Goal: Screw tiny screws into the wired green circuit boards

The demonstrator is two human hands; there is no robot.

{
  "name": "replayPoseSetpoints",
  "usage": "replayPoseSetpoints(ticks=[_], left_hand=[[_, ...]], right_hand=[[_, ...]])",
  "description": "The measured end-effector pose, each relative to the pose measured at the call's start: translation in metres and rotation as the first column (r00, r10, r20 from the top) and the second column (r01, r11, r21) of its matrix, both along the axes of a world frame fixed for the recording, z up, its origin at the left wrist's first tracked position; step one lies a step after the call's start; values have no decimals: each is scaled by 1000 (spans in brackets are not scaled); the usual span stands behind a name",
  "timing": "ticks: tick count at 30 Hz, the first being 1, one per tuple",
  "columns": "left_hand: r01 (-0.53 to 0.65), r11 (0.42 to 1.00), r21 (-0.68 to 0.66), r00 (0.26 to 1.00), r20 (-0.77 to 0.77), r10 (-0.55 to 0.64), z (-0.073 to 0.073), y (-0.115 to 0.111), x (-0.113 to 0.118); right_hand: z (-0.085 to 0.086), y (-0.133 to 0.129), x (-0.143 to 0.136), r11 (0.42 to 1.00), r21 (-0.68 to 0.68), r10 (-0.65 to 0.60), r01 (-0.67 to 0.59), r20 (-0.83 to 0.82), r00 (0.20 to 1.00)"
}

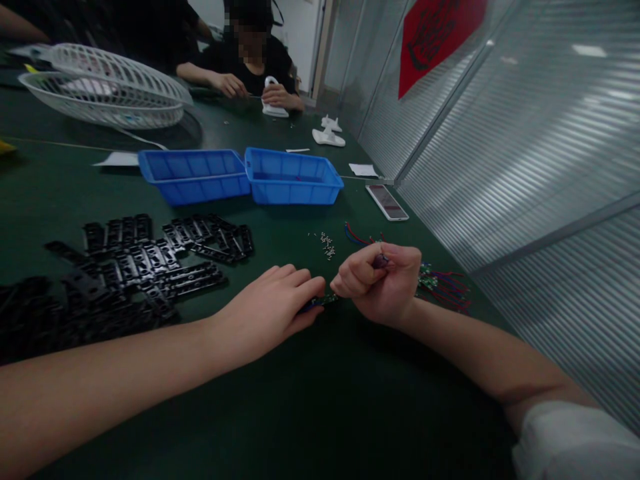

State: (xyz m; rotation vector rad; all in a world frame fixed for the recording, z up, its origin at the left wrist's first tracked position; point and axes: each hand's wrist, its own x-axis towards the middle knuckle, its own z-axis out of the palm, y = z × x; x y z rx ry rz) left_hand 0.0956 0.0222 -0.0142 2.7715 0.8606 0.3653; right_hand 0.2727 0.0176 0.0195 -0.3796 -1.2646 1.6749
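Note:
My left hand (pixel 273 300) pinches a small dark piece with a green circuit board (pixel 325 301) showing at its end, low over the table. Just right of it, my right hand (pixel 383 280) is curled into a fist by the board's end. A dark purplish object (pixel 381 261) shows between its fingers; most of it is hidden, so its kind is unclear. Small metal screws (pixel 327 247) lie scattered beyond my hands. Circuit boards with red and blue wires (pixel 443 283) are heaped behind my right wrist. Many black plastic strips (pixel 145 263) lie to the left.
Two blue bins (pixel 295 193) stand side by side farther back on the green table (pixel 300 407). A phone (pixel 387 202) lies near the right edge, beside a glass partition. White baskets (pixel 105 113) and white plastic parts (pixel 329 136) sit beyond. Across the table a person handles a white part.

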Motion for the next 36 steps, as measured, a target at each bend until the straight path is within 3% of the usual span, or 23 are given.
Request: replayPoseSetpoints(ticks=[10,15,19,21,23,26,29,33,36], left_hand=[[-6,1000,-6,1000,4,6,-1,-1,0],[-11,1000,-3,1000,-24,11,-2,-1,0],[-9,1000,-7,999,-39,9,-2,-1,0],[-12,1000,-2,999,-38,12,-2,-1,-1],[-19,1000,4,999,-33,19,-1,-1,-1],[-22,1000,4,999,-35,22,0,-2,-1],[-20,1000,3,999,-37,20,1,-1,-2],[-61,997,42,997,-41,63,2,4,-4],[-73,997,36,997,-33,74,1,8,-6]], right_hand=[[-1,3,2,999,-41,22,-23,-26,999],[-2,3,2,999,26,41,-42,4,999],[1,2,3,992,121,19,-39,162,987],[6,3,5,980,199,-78,18,300,951],[12,5,10,925,359,-265,121,388,883],[23,7,20,756,629,-508,182,388,769],[32,8,31,624,779,-562,58,397,725],[41,8,38,390,917,-681,-84,349,644],[47,6,40,339,925,-726,-173,374,577]])
